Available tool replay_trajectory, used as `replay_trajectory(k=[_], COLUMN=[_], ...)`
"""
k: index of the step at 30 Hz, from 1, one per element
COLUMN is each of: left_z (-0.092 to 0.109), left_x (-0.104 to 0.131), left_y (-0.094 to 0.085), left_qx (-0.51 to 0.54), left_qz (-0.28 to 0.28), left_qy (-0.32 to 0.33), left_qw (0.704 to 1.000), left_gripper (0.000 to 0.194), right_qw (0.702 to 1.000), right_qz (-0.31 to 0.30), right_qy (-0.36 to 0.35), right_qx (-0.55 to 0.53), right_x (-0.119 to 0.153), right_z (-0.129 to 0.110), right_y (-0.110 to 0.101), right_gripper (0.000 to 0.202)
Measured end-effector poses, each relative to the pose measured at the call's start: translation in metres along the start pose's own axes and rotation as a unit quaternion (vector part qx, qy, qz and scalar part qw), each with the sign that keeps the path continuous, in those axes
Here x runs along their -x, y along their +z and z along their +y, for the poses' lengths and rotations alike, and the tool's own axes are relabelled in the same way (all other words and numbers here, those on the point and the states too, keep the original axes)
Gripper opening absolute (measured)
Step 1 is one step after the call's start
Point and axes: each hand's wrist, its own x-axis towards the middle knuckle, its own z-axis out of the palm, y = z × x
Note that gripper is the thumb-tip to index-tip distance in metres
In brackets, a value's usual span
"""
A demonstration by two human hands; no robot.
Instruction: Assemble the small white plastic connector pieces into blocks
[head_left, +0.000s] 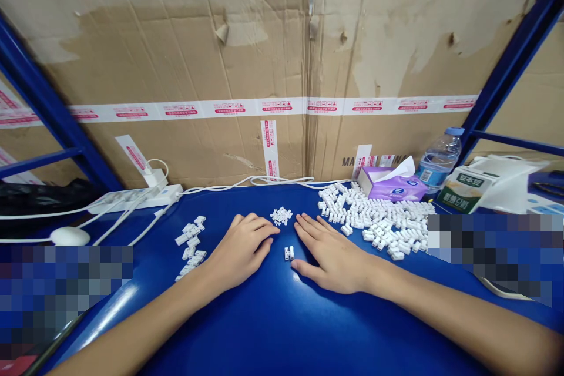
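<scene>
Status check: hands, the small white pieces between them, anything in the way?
Left hand loosely curled, palm hidden; right hand spread, palm down. Small white pieces on blue table between them, nearer right hand. No obstruction visible between hands and pieces.

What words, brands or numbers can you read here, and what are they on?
"MA" and "INA": cardboard, partly taped over.
"豆本豆": green carton; its lower line is unclear.
Too small or blurred to read: white tape, purple tissue pack, bottle label.
</scene>
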Motion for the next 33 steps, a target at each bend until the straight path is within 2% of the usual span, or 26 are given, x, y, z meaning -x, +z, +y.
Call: replay_trajectory(k=[5, 10, 21, 27, 33], left_z=[-0.001, 0.0, -0.003, -0.012, -0.015], left_x=[0.0, 0.0, 0.001, -0.001, -0.001], left_y=[0.001, 0.001, 0.005, 0.008, 0.006], left_qx=[0.01, 0.026, 0.029, 0.063, 0.095], left_qz=[0.018, -0.002, 0.0, 0.039, 0.045], left_qy=[-0.005, -0.002, -0.003, 0.002, 0.011], left_qw=[1.0, 1.0, 1.0, 0.997, 0.994], left_gripper=[0.034, 0.035, 0.031, 0.027, 0.024], right_qw=[1.0, 1.0, 1.0, 1.0, 1.0], right_qz=[-0.007, -0.016, -0.015, -0.021, -0.022], right_qy=[0.005, 0.006, 0.007, 0.006, 0.009], right_qx=[0.003, 0.005, 0.003, 0.01, 0.009], right_x=[0.0, 0.0, 0.0, -0.001, -0.001], right_z=[-0.001, -0.003, -0.003, -0.002, -0.002], right_y=[-0.001, -0.004, -0.003, -0.004, -0.004], right_gripper=[0.085, 0.085, 0.086, 0.085, 0.086])
